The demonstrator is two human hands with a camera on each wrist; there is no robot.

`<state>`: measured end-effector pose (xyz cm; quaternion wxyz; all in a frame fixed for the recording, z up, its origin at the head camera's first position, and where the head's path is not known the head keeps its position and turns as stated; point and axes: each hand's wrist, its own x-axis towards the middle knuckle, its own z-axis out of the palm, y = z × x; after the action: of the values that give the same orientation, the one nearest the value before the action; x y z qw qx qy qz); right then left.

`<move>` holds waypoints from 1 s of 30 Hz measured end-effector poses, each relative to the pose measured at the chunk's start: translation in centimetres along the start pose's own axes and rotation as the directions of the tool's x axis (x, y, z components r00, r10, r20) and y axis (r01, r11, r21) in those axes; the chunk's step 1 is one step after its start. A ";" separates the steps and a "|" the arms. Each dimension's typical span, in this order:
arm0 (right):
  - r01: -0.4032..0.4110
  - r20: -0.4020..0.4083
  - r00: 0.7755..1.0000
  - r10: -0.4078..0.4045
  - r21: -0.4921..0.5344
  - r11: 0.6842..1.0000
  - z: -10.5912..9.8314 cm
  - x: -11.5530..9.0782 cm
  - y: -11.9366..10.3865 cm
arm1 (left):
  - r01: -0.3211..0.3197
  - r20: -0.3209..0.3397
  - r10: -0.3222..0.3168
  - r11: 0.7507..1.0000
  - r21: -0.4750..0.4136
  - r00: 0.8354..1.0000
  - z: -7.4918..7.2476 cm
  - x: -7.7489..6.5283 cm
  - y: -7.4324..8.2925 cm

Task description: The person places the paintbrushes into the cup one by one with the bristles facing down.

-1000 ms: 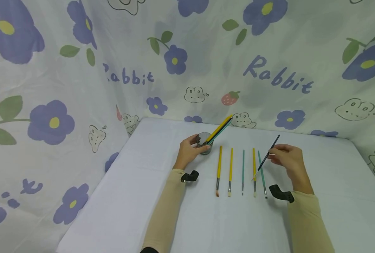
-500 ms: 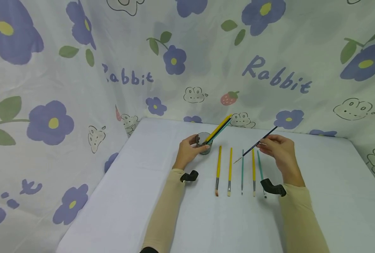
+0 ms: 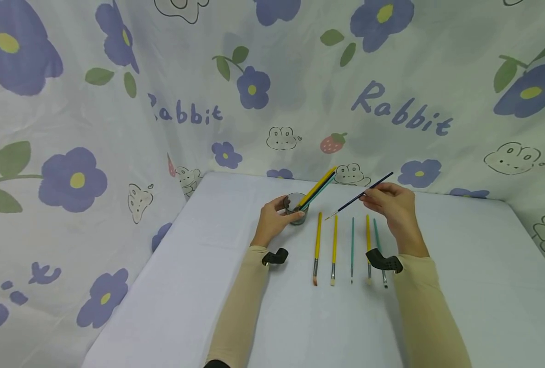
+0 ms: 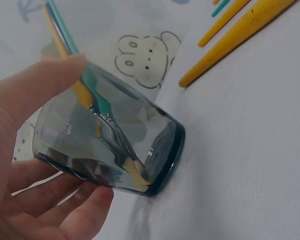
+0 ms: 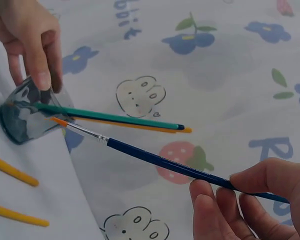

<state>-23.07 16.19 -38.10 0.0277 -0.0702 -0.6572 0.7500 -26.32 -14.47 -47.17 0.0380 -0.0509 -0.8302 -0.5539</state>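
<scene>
My left hand grips a clear grey-tinted glass round its side. Yellow, dark and teal paintbrushes lean in the glass, bristles down, their handles slanting up to the right. My right hand pinches a dark blue paintbrush by its handle, between thumb and fingers. Its orange-tan bristles point left toward the glass and are above the table, apart from the glass in the head view. In the right wrist view the bristle tip overlaps the glass in the picture.
On the white table several paintbrushes lie in a row, bristles toward me: a yellow paintbrush at the left, a teal paintbrush in the middle, more at the right. A patterned cloth hangs behind.
My right hand has moved left and away from me with the dark blue paintbrush, which now slants flatter and points at the glass. The left hand and glass have stayed put.
</scene>
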 end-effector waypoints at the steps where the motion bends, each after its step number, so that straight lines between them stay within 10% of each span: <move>1: 0.003 -0.001 1.000 -0.003 0.006 1.000 0.2 0.1 -0.1 | -0.001 0.000 0.001 1.000 -0.001 1.000 0.0 0.0 0.0; 30: 0.077 0.045 0.996 -0.076 -0.010 0.997 5.8 1.4 -1.0 | 0.017 -0.001 -0.017 1.000 0.007 1.000 0.0 -0.2 0.2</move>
<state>-25.27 10.85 -36.43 0.0412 -0.0283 -0.6641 0.7460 -26.05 -14.44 -46.99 0.0336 -0.0434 -0.8325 -0.5512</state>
